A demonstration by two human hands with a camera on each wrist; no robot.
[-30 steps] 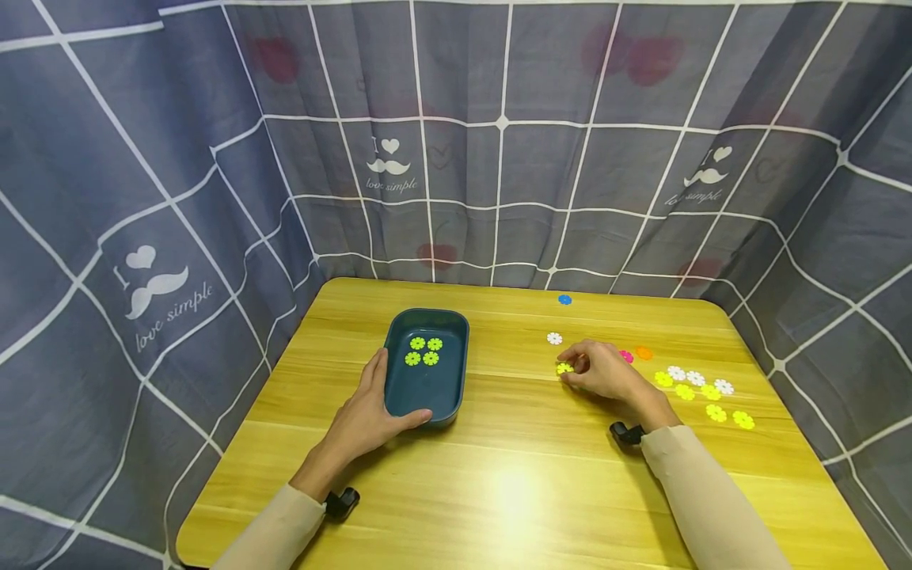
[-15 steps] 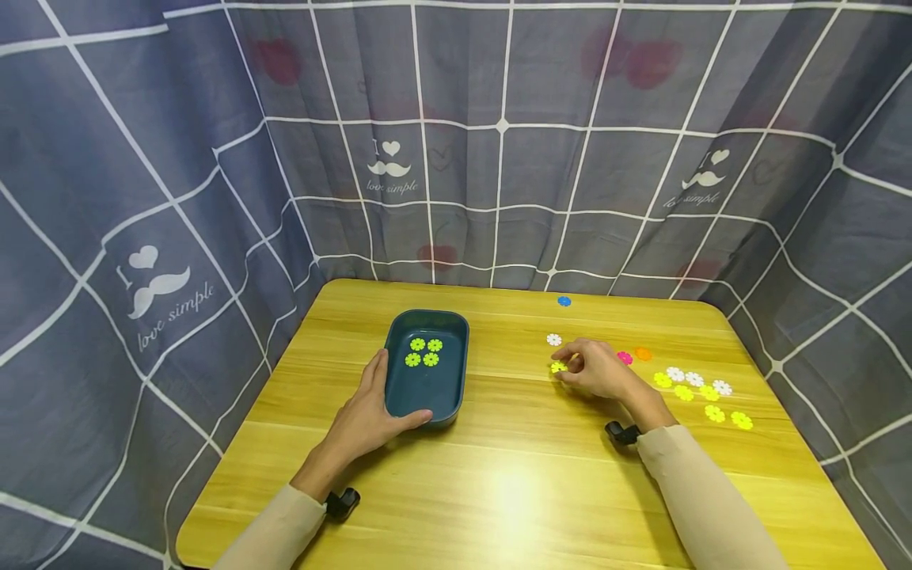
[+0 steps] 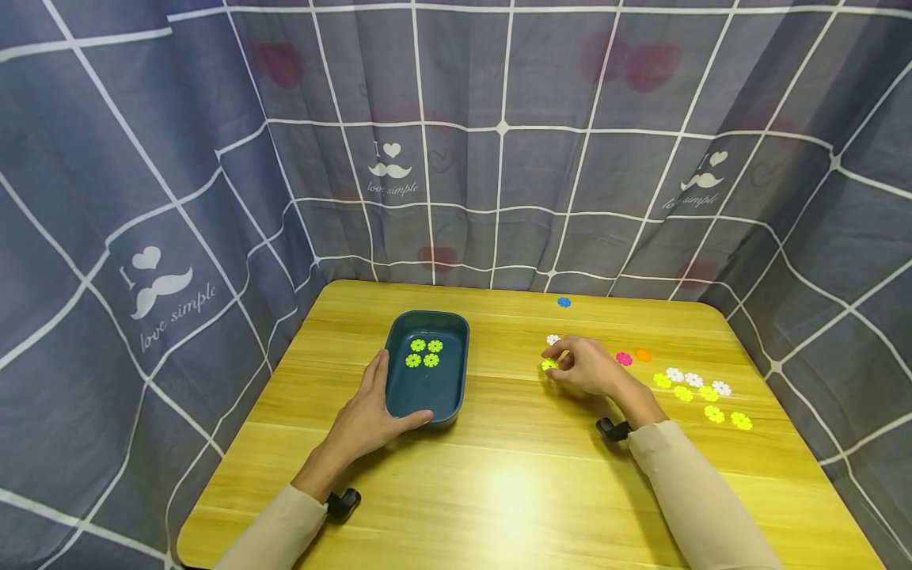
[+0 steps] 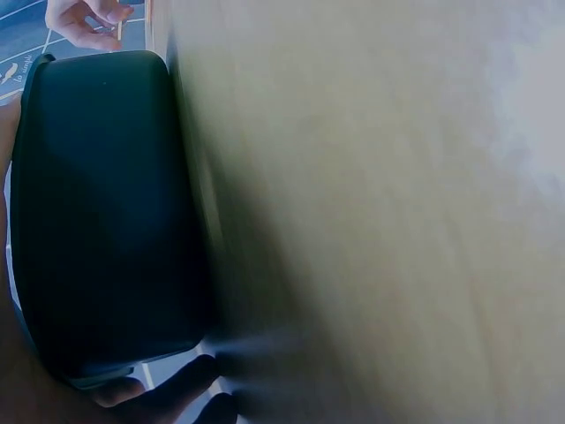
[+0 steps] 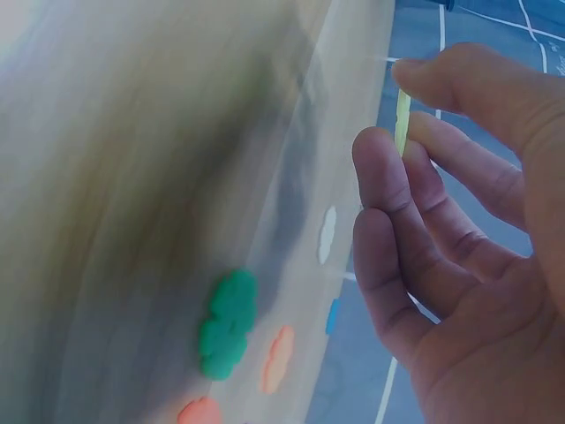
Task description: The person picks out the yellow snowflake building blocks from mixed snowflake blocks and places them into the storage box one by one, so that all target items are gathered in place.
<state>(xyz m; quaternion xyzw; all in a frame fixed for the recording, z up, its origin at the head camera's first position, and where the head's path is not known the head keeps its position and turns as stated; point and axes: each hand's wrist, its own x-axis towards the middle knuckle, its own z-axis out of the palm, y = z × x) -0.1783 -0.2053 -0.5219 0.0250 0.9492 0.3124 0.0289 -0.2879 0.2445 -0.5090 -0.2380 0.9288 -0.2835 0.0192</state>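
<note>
A dark blue-green plastic tray stands on the left of the table with several yellow-green flower-shaped discs on its floor. My left hand grips its near left corner, thumb at the near rim and fingers along the left side. In the left wrist view, the tray wall fills the left part. My right hand pinches a yellow flower-shaped disc above the table, right of the tray. Edge-on in the right wrist view, that disc sits between thumb and fingertips.
A white disc and a blue disc lie beyond my right hand. Pink, orange and several yellow and white discs lie right of it. A green disc shows below that hand. Grey checked curtains surround the table.
My right hand has moved a little to the left with the yellow disc, toward the tray. The left hand and the tray have stayed in place.
</note>
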